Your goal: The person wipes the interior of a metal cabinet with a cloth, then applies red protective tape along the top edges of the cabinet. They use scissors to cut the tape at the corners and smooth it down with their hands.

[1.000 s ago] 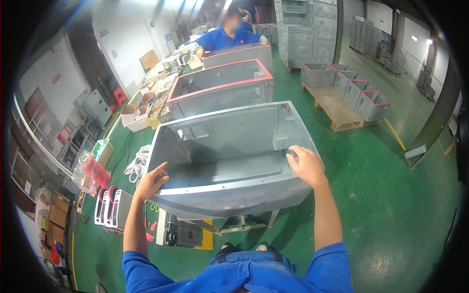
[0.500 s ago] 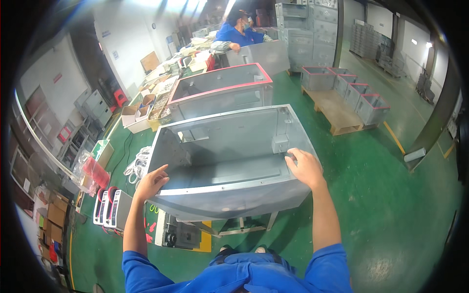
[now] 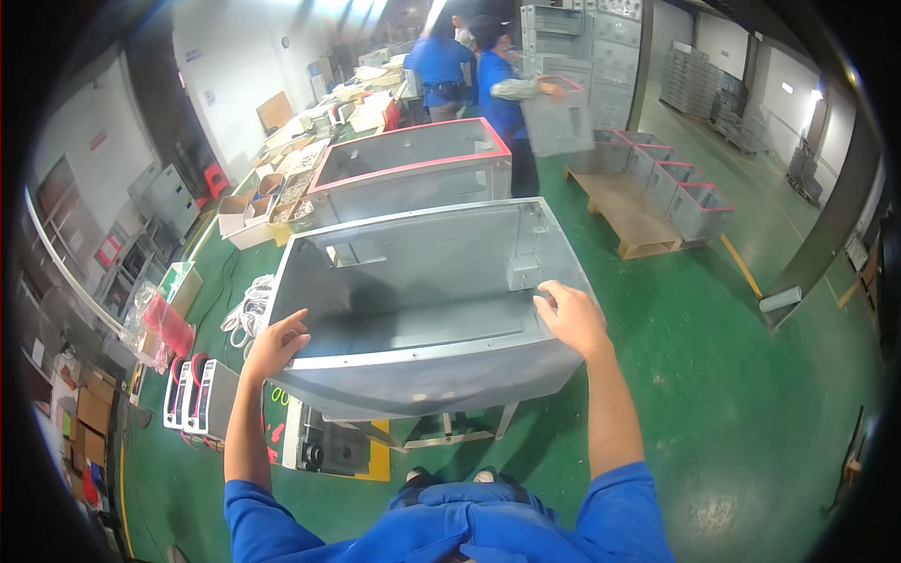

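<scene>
A large grey metal box, with its hollow side up, stands on a light metal stand in front of me. My left hand is hooked over the rim at the near left corner, its fingers bent inward. On the right rim sits my right hand, fingers curled over the edge toward the inside. A small square block is fixed to the inner wall close to those fingers. In the far wall, a rectangular cut-out shows. The undersides of my fingers are hidden.
Behind stands another box with a red-edged rim. Red-rimmed boxes line a wooden pallet at right. Left are power units, coiled white cable and parts bins. Two co-workers stand beyond; one carries a grey panel.
The view has shifted slightly; my hands stay on the rim. Beyond the boxes, a co-worker with a grey panel has moved right and turned, and a second person now shows.
</scene>
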